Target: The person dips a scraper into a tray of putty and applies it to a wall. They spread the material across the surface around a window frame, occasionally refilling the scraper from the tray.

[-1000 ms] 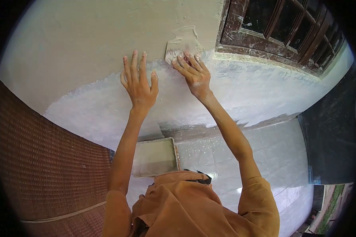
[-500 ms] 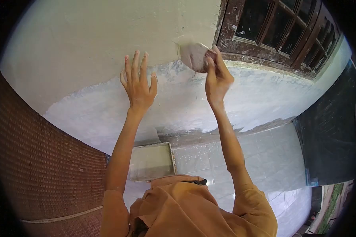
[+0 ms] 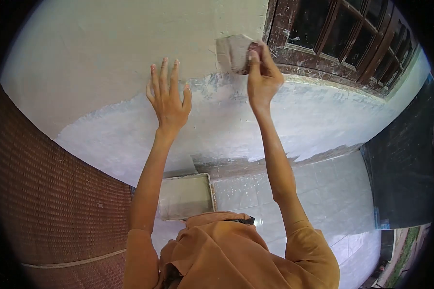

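Note:
My right hand [image 3: 265, 83] pinches a flat, putty-smeared scraper [image 3: 233, 54] between thumb and fingers. Its blade lies against the pale beige wall [image 3: 106, 53], just left of the window frame. My left hand [image 3: 169, 105] is spread on the wall to the left, fingers pointing up, holding nothing; its fingertips carry whitish smears. Below both hands, a bluish-white band [image 3: 217, 120] of wall meets the beige coat along a ragged edge. The part of the scraper under my right fingers is hidden.
A brown wooden window [image 3: 318, 62] with white smears is at the upper right. A pale rectangular tray [image 3: 210, 191] stands on the tiled floor [image 3: 318, 188], which has white spots. A woven brown mat [image 3: 72, 192] is at left, a dark panel [image 3: 402, 164] at right.
My right hand and the scraper have moved a little up and left along the wall, and the blade has turned slightly. My left hand has hardly moved.

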### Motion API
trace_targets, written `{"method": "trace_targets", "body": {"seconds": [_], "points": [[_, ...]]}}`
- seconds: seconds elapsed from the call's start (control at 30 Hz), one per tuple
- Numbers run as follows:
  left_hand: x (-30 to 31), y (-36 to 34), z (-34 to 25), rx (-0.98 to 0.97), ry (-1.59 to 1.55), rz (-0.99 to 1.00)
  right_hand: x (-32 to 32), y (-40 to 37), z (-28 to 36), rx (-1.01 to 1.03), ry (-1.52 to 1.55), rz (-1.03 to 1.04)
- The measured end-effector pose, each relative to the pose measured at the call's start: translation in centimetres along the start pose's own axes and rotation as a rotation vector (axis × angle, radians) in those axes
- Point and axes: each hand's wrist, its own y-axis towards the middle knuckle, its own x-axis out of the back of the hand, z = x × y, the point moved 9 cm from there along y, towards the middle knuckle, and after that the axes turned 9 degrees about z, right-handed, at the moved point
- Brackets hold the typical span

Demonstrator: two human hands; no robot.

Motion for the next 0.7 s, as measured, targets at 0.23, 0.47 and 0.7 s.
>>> {"method": "trace_targets", "body": {"seconds": [0.23, 0.47, 0.7], "points": [[-0.1, 0.2, 0.2, 0.001, 0.008, -0.040, 3.7, 0.9, 1.1, -0.069, 0.097, -0.113], [0.1, 0.5, 0.2, -0.020, 0.027, -0.027, 3.4, 0.3, 0.5, 0.001, -0.052, -0.184], [0.3, 0.9, 0.6, -0.016, -0.008, -0.042, -3.2, -1.9, 1.1, 0.032, 0.007, 0.012]]}}
